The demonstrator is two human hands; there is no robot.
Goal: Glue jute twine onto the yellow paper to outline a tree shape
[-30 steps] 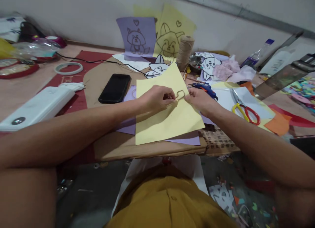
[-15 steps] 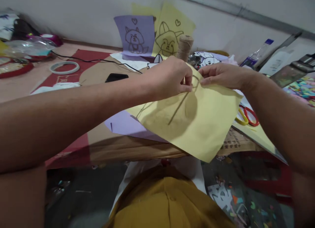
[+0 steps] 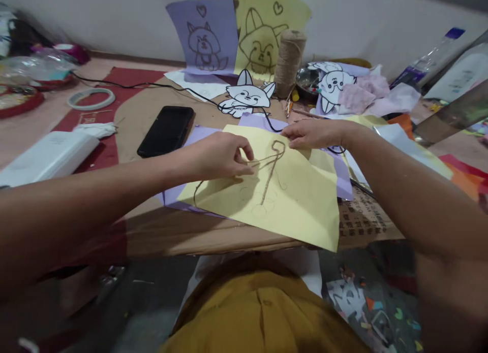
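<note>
With the left grip (image 3: 224, 154) pinched nearly closed on string (image 3: 270, 180), tugging could lift the loop rightward of it off the paper (image 3: 301, 211) beneath, while the right grip's (image 3: 316, 133) hold is unclear

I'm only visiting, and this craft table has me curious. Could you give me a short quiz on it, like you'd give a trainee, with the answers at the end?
1. Which of these stands partly in front of the yellow animal drawing at the back?
A) a roll of tape
B) a spool of twine
C) a water bottle

2. True or false: the black smartphone lies to the left of the yellow sheet on the table.

3. Which of the person's hands is nearer the small twine loop on that sheet?

Key:
1. B
2. True
3. The right hand
</note>
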